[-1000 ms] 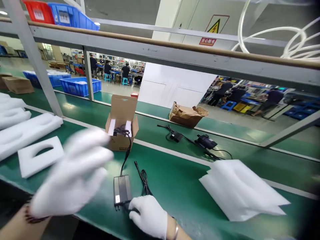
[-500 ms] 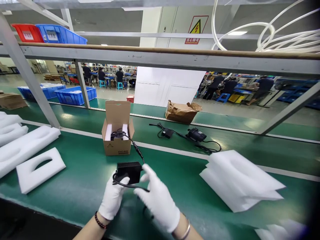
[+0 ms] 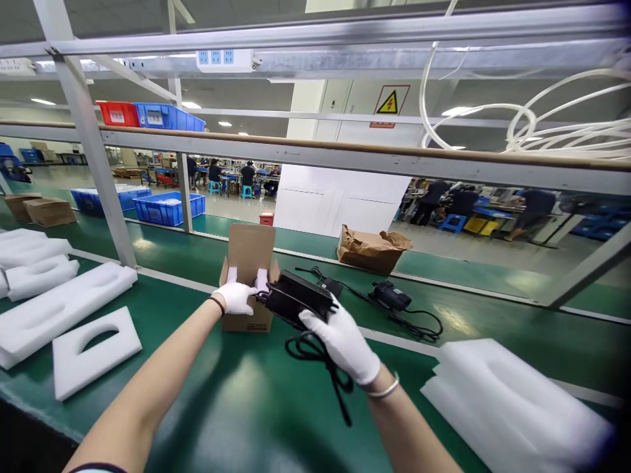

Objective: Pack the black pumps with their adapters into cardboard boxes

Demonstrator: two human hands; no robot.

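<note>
A: How's the light?
B: Bright, from overhead strip lights [image 3: 457, 112]; the green worktop [image 3: 231, 401] carries pale glare and soft, dark shadow bands.
A: Everything sharp?
B: Mostly. The white foam sheets [image 3: 507, 401] smear at lower right, where purple fringes them; the view's right edge falls dark, and the distant workers [image 3: 248, 174] look soft.

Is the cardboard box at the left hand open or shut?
Open: the cardboard box has its lid standing up, and white foam shows inside.
</note>
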